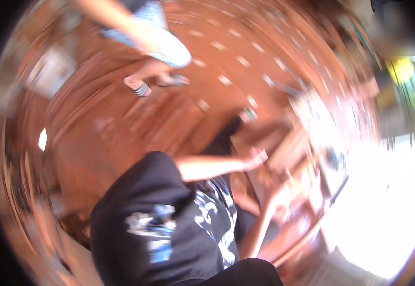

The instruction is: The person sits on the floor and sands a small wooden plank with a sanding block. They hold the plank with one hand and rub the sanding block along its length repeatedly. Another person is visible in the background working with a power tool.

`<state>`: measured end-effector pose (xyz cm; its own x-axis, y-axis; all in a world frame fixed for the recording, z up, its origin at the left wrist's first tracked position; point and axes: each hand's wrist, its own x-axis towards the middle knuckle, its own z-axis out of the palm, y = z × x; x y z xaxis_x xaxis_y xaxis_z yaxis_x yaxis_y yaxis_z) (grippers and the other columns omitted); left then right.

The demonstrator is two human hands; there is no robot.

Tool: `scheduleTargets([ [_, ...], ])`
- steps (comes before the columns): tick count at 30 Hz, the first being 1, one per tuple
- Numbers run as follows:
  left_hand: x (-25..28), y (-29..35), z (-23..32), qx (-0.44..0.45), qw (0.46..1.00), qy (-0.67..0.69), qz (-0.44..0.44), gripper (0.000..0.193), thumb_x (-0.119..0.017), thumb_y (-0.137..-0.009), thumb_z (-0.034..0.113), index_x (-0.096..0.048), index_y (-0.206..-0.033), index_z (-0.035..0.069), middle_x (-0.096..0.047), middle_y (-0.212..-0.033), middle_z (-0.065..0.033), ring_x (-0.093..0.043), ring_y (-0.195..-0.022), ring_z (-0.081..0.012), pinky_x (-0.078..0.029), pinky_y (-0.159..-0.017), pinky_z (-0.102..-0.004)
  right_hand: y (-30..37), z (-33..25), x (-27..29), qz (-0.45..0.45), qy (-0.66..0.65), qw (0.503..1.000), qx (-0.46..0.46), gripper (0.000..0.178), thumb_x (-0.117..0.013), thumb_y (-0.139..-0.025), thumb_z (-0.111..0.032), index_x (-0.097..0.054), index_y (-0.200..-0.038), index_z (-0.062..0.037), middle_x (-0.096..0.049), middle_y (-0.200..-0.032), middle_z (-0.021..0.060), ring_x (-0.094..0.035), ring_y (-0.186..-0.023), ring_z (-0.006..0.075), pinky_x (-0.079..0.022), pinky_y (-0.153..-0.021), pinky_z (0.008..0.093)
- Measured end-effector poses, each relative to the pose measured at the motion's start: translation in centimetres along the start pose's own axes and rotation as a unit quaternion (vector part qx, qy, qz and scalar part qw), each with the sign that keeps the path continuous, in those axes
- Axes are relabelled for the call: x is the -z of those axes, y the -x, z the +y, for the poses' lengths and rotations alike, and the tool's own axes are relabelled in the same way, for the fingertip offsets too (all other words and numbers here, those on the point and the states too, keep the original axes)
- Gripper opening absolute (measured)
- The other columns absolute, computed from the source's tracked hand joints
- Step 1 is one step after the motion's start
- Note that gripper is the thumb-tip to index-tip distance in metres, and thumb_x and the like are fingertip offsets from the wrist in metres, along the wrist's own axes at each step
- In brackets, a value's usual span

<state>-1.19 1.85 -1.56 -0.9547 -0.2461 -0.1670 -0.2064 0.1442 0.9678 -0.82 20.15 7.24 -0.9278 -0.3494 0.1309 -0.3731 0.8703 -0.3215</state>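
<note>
Reaching over blurred wooden frame (283, 143) — left hand (255, 158), right hand (280, 198); grip of either unreadable. Sandalled foot (138, 86) of another person on red tiled floor (217, 62).

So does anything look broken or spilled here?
Nothing clearly does. The picture is badly smeared by motion, so small damage could not be seen. The left hand and right hand reach to brownish wooden pieces, and another person's sandalled foot stands on the red floor.
</note>
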Motion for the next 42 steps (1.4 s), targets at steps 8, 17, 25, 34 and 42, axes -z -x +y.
scheduleTargets([
  [8, -0.1, -1.9, -1.4, -0.017, 0.998, 0.062, 0.007, 0.057, -0.047, -0.107, 0.042, -0.072, -0.078, 0.000, -0.067, -0.070, -0.0079, -0.064, -0.072, -0.0142, -0.048, -0.073, -0.0327, -3.5, 3.4, 0.9, -0.005, 0.004, 0.988, -0.156, 0.056, -0.064, -0.089, -0.062, -0.057, -0.076, -0.0070, -0.069, -0.070, 0.0213, -0.070, -0.069, 0.0408, -0.056, -0.063, 0.0521],
  [17, -0.8, -1.3, -1.2, 0.035, 0.999, 0.038, -0.004, 0.059, -0.050, -0.105, 0.048, -0.072, -0.079, 0.000, -0.063, -0.068, -0.0051, -0.061, -0.071, -0.0132, -0.047, -0.072, -0.0308, -3.3, 4.6, -0.3, 0.104, -0.041, 0.977, -0.183, 0.056, -0.072, -0.084, -0.043, -0.049, -0.116, -0.0041, -0.069, -0.096, 0.0218, -0.070, -0.087, 0.0404, -0.055, -0.072, 0.0502],
  [25, -0.4, -1.3, -0.5, 0.061, 0.986, 0.155, -0.018, 0.054, -0.050, -0.107, 0.046, -0.063, -0.074, 0.005, -0.058, -0.067, 0.0003, -0.055, -0.066, -0.0084, -0.044, -0.064, -0.0271, -0.5, -4.4, -1.3, 0.020, -0.180, 0.979, -0.095, 0.051, -0.077, -0.080, -0.039, -0.053, -0.112, -0.0066, -0.071, -0.091, 0.0232, -0.071, -0.080, 0.0428, -0.057, -0.069, 0.0506],
  [34, -1.0, -1.9, -1.2, -0.005, 0.996, 0.083, 0.015, 0.062, -0.050, -0.106, 0.048, -0.071, -0.074, -0.001, -0.064, -0.067, -0.0043, -0.059, -0.068, -0.0113, -0.046, -0.068, -0.0307, -5.0, 11.1, 1.9, 0.154, -0.003, 0.944, -0.291, 0.066, -0.074, -0.084, -0.045, -0.053, -0.134, -0.0069, -0.068, -0.110, 0.0169, -0.071, -0.093, 0.0374, -0.058, -0.076, 0.0481],
  [42, -0.7, -1.2, -0.4, 0.036, 0.999, 0.029, 0.016, 0.054, -0.048, -0.107, 0.044, -0.070, -0.080, 0.002, -0.062, -0.071, -0.0046, -0.059, -0.073, -0.0144, -0.046, -0.073, -0.0326, -1.1, 0.0, -1.8, 0.152, -0.091, 0.980, -0.089, 0.063, -0.079, -0.079, -0.032, -0.054, -0.131, -0.0082, -0.068, -0.099, 0.0168, -0.071, -0.080, 0.0368, -0.058, -0.066, 0.0433],
])
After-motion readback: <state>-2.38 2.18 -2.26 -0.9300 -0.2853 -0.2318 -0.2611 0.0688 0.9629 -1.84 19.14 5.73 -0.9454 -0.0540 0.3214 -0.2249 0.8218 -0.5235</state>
